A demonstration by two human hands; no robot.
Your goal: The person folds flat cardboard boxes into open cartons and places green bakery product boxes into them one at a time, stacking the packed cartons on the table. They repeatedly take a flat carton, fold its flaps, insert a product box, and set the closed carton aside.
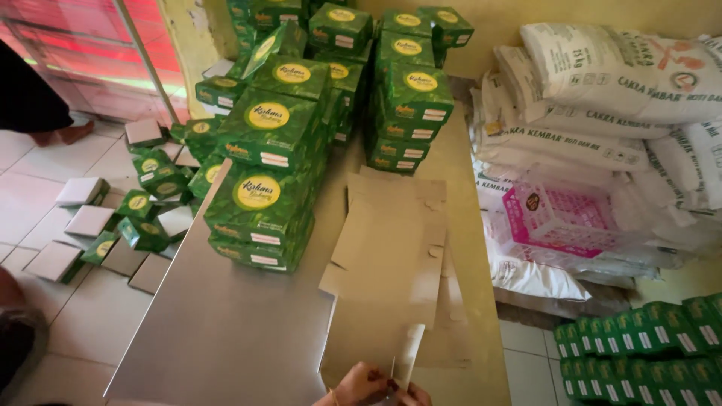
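The desk was smooth brushed metal with a dull sheen. Flat box blanks were matt brown cardboard, the green boxes glossy printed card. Sacks looked woven plastic, the pink basket moulded plastic.

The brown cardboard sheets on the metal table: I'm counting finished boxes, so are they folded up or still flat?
Flat. The cardboard sheets lie unfolded in a loose pile on the metal table, flaps spread, beside the stacked green boxes.

Stacked cartons crowd the bench from 10 to 12 o'clock, flat box blanks lying just right of them. More cartons litter the floor at 9 o'clock; flour sacks pile at 2 o'clock, a basket before them.
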